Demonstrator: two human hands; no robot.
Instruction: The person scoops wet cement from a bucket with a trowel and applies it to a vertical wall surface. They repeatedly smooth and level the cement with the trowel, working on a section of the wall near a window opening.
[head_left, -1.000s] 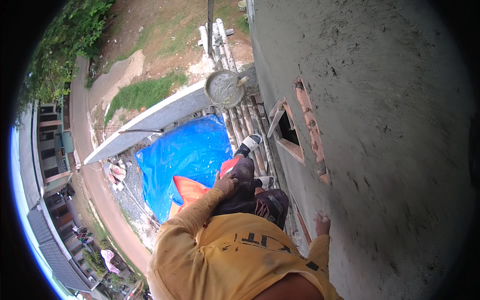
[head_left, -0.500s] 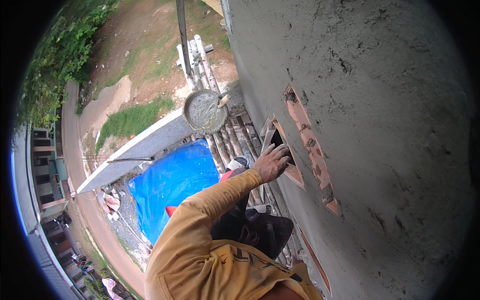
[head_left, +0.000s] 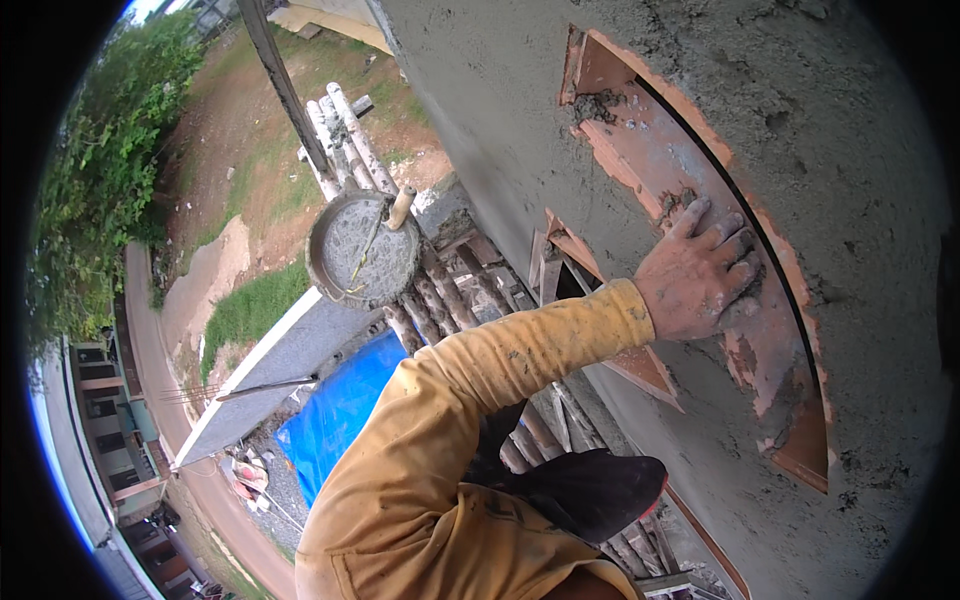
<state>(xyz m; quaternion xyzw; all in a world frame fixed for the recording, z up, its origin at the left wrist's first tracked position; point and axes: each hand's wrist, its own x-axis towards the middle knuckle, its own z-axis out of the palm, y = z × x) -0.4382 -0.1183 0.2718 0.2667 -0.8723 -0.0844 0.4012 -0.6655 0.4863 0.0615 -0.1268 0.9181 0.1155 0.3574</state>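
Observation:
My left hand (head_left: 697, 270), in a yellow sleeve (head_left: 545, 338), lies against a mortar-smeared, reddish-brown board (head_left: 690, 165) set in a long slot of the wall. Its fingers are spread and slightly bent, with wet mortar on them, and no tool shows in it. A dark gap runs along the board's right side. Fresh grey mortar covers the wall (head_left: 870, 270) around the slot. Partly behind my forearm, a second opening (head_left: 573, 245) has a reddish-brown frame. My right hand is out of sight.
A round pan (head_left: 350, 255) of wet mortar rests on light poles (head_left: 360, 145), with a wooden tool handle (head_left: 400, 207) and a yellow strand in it. Below lie a blue tarp (head_left: 340, 410), a low wall (head_left: 245, 380) and gravel. An upright post (head_left: 285, 85) stands beyond the pan.
My left hand has moved from the framed opening to the board in the longer slot. The view has shifted so that this slot looks larger. My right hand, partly visible earlier, has left view.

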